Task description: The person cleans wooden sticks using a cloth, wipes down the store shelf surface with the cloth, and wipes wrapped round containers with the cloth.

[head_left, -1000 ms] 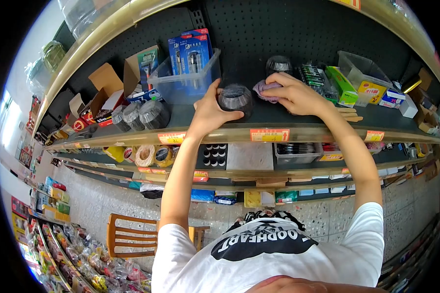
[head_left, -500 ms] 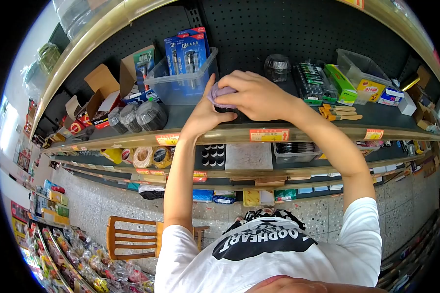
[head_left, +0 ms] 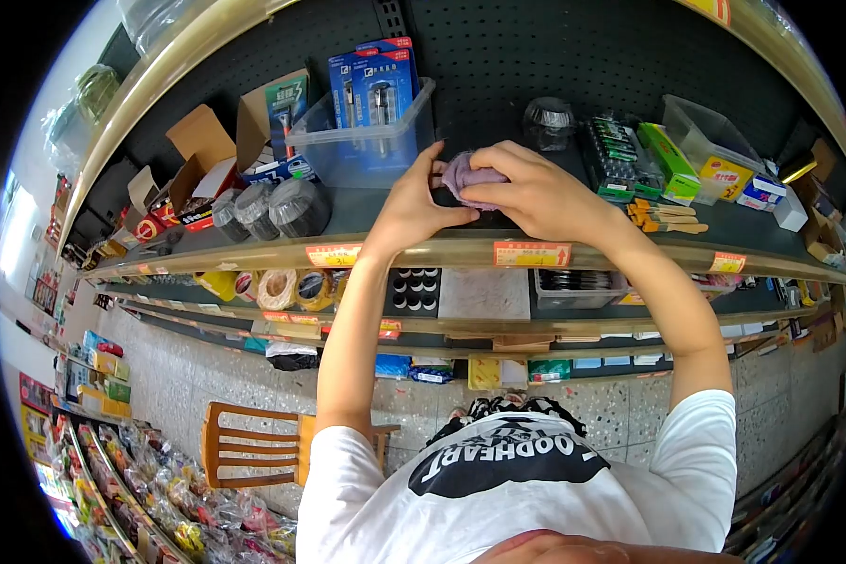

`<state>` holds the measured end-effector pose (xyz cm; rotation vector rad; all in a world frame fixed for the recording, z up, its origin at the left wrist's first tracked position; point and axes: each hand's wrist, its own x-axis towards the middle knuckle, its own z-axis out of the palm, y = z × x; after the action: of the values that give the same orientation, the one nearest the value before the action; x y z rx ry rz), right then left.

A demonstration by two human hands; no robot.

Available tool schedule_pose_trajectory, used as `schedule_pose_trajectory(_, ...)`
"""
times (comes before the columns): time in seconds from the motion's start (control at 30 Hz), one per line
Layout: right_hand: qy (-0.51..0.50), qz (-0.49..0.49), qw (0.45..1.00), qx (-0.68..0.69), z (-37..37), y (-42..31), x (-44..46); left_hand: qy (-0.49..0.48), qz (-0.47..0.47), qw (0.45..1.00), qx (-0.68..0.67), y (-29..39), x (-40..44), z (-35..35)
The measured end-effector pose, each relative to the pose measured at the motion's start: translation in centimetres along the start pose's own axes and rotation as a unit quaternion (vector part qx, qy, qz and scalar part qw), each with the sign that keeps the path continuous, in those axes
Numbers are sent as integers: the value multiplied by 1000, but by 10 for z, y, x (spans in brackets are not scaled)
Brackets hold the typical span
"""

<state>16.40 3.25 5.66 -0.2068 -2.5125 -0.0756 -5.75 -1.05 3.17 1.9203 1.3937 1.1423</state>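
My left hand [head_left: 417, 209] is curved around the left side of a dark round container on the upper shelf, thumb in front. The container is mostly hidden under a purple cloth [head_left: 473, 180]. My right hand [head_left: 532, 188] grips this cloth and presses it over the container's top. Behind my right hand stands a similar clear-lidded container [head_left: 549, 122]. To the left, several more lidded containers [head_left: 299, 208] stand near the shelf's front edge, beside a clear plastic bin [head_left: 367, 146] with blue blister packs.
On the right are battery packs [head_left: 615, 155], a green box [head_left: 672, 164], wooden-handled items [head_left: 665, 216] and a clear bin [head_left: 710, 141]. A front rail [head_left: 442, 254] with price labels edges the shelf. Below are tape rolls [head_left: 277, 289]; a wooden chair [head_left: 254, 446] stands behind.
My right hand has brought the purple cloth leftward from beside the container onto its top. Since half a second ago, both hands and the shelf contents appear shifted slightly right.
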Motion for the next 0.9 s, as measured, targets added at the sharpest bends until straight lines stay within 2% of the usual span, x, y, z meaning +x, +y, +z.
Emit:
schedule_pose_trajectory(0.27, 1, 8, 1000, 30, -17, 3, -21, 11, 6, 999, 51, -6, 1, 2)
schedule_pose_trajectory(0.37, -19, 59, 996, 63, -23, 7, -33, 7, -10, 998, 61, -2, 1, 2)
schedule_pose_trajectory(0.47, -53, 81, 995, 17, -25, 16, -46, 13, -16, 997, 74, -2, 2, 4)
schedule_pose_trajectory(0.6, -30, 150, 988, 18, -23, 23, -60, 8, -21, 998, 66, -3, 2, 5)
schedule_pose_trajectory(0.7, -29, 200, 979, 17, -28, 17, -54, 39, 19, 993, 109, 2, -4, 7)
schedule_pose_trajectory(0.8, -133, 236, 962, 42, -29, 21, -42, 89, 44, 991, 92, 11, -13, -4)
schedule_pose_trajectory(0.9, -92, 210, 973, 10, -26, 30, -38, 204, 69, 958, 188, -5, -30, -34)
